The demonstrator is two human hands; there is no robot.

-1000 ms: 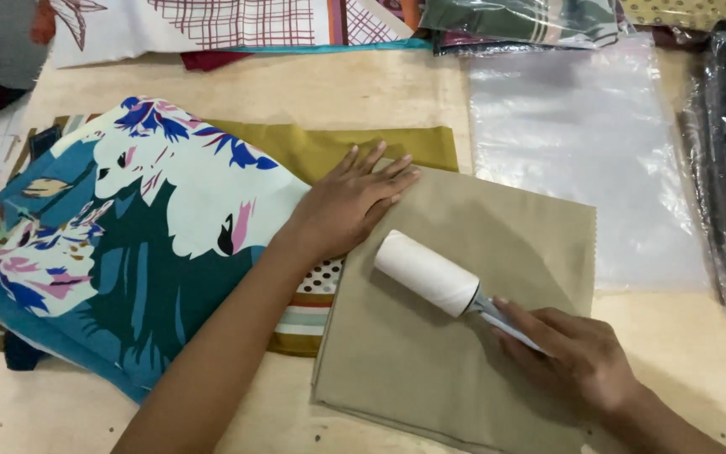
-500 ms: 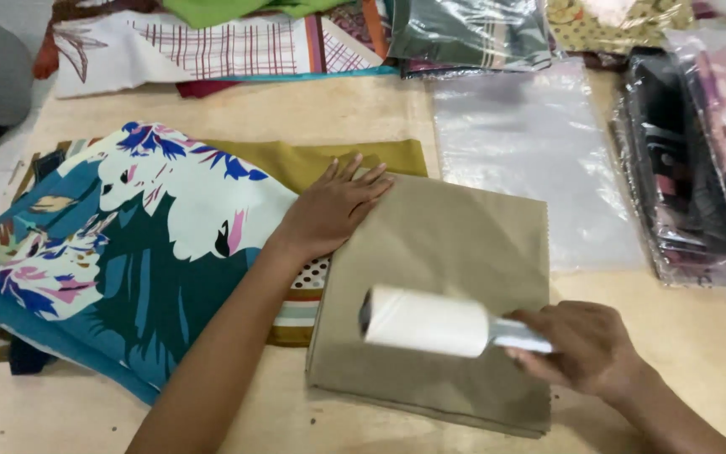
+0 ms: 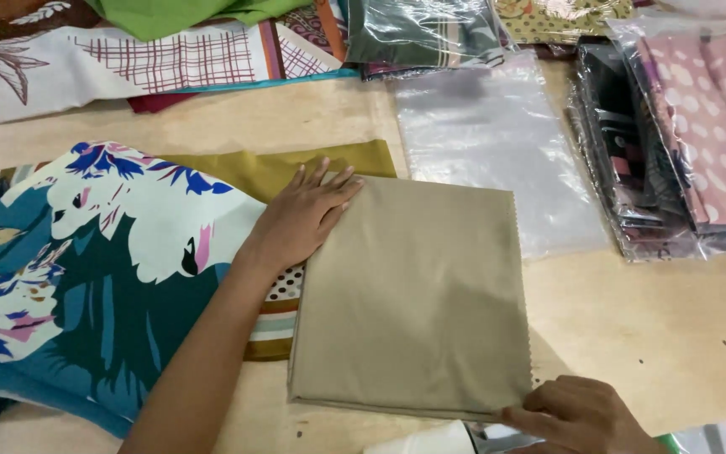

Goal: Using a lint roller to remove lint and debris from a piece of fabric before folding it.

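folded beige cloth (image 3: 418, 294) sits flat on the wooden table (image 3: 657, 336), mid-scene and a bit near, squared up, with a pinked right edge. our left hand (image 3: 300, 220) lies palm down at the cloth's far left corner, fingers (image 3: 329, 181) spread flat and wide, tips on the beige, heel on the floral fabric (image 3: 102, 269); it grips nothing. our right hand (image 3: 577, 416) is at the near right corner of the cloth, at the bottom edge of view, fingers curled around the handle of a white lint roller (image 3: 439, 439). the roller head only peeks in just near of the cloth edge and is partly cut off; we can't tell if it touches the cloth. the floral fabric, blue, teal and white, is piled on the left, over an olive cloth (image 3: 270, 168) and a dotted, striped one. a clear plastic bag (image 3: 497, 151) lies far right of the beige cloth, touching its far right corner. bagged fabrics (image 3: 691, 143) are stacked at the right edge, with more patterned cloths along the far side.
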